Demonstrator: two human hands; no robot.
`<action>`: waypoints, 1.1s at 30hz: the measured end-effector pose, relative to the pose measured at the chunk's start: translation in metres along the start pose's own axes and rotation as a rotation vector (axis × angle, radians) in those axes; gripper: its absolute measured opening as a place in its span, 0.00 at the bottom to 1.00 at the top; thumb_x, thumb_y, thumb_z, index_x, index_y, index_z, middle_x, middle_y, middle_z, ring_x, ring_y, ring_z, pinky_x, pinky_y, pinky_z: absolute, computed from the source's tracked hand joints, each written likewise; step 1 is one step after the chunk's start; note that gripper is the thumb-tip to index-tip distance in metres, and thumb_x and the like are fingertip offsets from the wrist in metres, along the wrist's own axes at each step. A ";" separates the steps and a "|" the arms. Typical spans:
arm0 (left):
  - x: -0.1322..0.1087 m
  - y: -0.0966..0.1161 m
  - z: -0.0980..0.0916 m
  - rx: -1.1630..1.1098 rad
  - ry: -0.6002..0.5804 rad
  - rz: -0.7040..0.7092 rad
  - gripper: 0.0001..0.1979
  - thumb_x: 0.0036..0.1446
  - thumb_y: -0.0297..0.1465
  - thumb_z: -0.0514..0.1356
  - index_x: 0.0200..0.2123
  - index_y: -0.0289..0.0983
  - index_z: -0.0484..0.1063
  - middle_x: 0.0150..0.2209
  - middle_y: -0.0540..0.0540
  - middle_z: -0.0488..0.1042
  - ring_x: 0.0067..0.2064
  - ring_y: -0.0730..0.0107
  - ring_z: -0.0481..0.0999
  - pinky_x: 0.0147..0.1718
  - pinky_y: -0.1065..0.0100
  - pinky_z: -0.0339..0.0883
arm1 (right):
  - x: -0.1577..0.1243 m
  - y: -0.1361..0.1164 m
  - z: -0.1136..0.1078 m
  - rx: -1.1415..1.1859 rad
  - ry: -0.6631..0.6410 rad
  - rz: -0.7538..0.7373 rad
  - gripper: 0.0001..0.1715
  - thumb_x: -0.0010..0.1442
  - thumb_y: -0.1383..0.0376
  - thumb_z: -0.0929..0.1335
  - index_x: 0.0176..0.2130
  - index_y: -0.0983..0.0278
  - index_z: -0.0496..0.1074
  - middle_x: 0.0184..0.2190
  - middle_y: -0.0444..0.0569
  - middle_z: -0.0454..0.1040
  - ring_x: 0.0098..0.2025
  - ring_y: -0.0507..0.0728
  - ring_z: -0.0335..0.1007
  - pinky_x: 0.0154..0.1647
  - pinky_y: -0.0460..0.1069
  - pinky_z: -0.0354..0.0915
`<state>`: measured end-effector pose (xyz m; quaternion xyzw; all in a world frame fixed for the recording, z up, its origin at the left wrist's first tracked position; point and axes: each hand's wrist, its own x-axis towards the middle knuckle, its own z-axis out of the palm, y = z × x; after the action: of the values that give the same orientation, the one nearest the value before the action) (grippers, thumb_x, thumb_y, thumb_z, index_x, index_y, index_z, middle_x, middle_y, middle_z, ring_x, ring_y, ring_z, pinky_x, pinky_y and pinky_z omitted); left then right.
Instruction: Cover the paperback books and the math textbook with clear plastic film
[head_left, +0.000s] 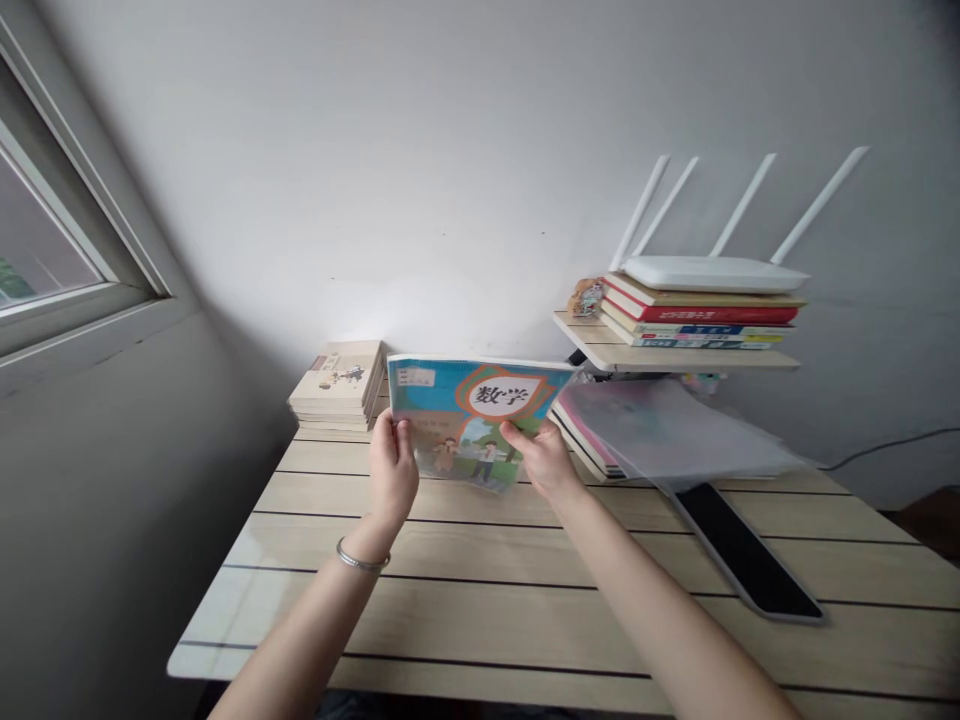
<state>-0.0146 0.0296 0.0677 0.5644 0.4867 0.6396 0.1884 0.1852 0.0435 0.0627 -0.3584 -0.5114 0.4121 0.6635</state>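
A blue-topped math textbook point(487, 415) with a drawing of children on its cover is held up over the table, its cover facing me. My left hand point(394, 465) grips its left edge, thumb on the front. On the other side my right hand point(546, 455) holds the lower right part, its thumb lying across the cover. The fingers behind the book are hidden. Left of it and farther back stands a stack of cream-coloured books point(337, 385). Just right of the textbook lies a pile of books point(589, 435) under a translucent plastic sheet point(675, 430).
A black-screened tablet or phone point(750, 550) lies on the slatted wooden table point(480, 620) at the right. A small raised shelf point(675, 357) carries several books point(697, 315) with a white router point(712, 272) on top. A window point(60, 230) is at the left.
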 end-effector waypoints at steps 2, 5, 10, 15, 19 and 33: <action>0.006 0.001 -0.001 -0.061 -0.081 -0.015 0.08 0.61 0.35 0.52 0.36 0.38 0.66 0.32 0.48 0.71 0.36 0.69 0.70 0.37 0.70 0.64 | 0.004 -0.002 0.000 -0.009 -0.004 -0.006 0.21 0.44 0.54 0.75 0.36 0.63 0.76 0.37 0.50 0.79 0.42 0.61 0.74 0.48 0.57 0.66; 0.016 -0.003 -0.004 -0.216 -0.266 -0.088 0.10 0.55 0.38 0.58 0.32 0.37 0.68 0.30 0.49 0.71 0.34 0.70 0.70 0.35 0.70 0.64 | 0.008 0.000 -0.003 -0.013 0.003 0.000 0.21 0.44 0.54 0.75 0.36 0.64 0.76 0.36 0.50 0.79 0.42 0.61 0.74 0.48 0.57 0.66; 0.025 -0.020 -0.007 -0.379 -0.490 -0.254 0.17 0.45 0.43 0.65 0.27 0.34 0.70 0.26 0.49 0.73 0.30 0.69 0.71 0.34 0.68 0.65 | 0.009 0.015 -0.007 -0.047 0.006 0.012 0.21 0.45 0.54 0.74 0.36 0.63 0.74 0.36 0.50 0.79 0.41 0.61 0.73 0.48 0.57 0.66; 0.031 -0.025 -0.008 -0.409 -0.485 -0.259 0.20 0.44 0.46 0.66 0.26 0.34 0.70 0.25 0.50 0.73 0.29 0.71 0.70 0.34 0.69 0.65 | 0.012 0.018 -0.016 -0.146 0.013 -0.109 0.24 0.47 0.56 0.73 0.43 0.61 0.69 0.47 0.51 0.73 0.52 0.61 0.67 0.55 0.57 0.60; 0.035 -0.024 -0.010 -0.413 -0.500 -0.264 0.21 0.43 0.47 0.66 0.28 0.34 0.71 0.26 0.49 0.74 0.31 0.69 0.71 0.35 0.68 0.66 | 0.015 0.019 -0.032 -0.064 -0.056 -0.107 0.32 0.45 0.57 0.74 0.49 0.56 0.65 0.56 0.50 0.65 0.60 0.61 0.58 0.58 0.57 0.57; 0.071 -0.022 0.002 -0.583 -0.489 -0.593 0.20 0.44 0.43 0.68 0.34 0.34 0.72 0.31 0.44 0.77 0.32 0.66 0.77 0.35 0.65 0.72 | 0.029 -0.008 -0.031 -0.074 -0.104 0.315 0.20 0.40 0.54 0.75 0.30 0.61 0.68 0.27 0.40 0.73 0.30 0.53 0.70 0.30 0.47 0.65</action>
<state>-0.0397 0.0966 0.0877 0.4588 0.3683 0.5165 0.6222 0.2211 0.0650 0.0741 -0.4363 -0.4973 0.5099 0.5499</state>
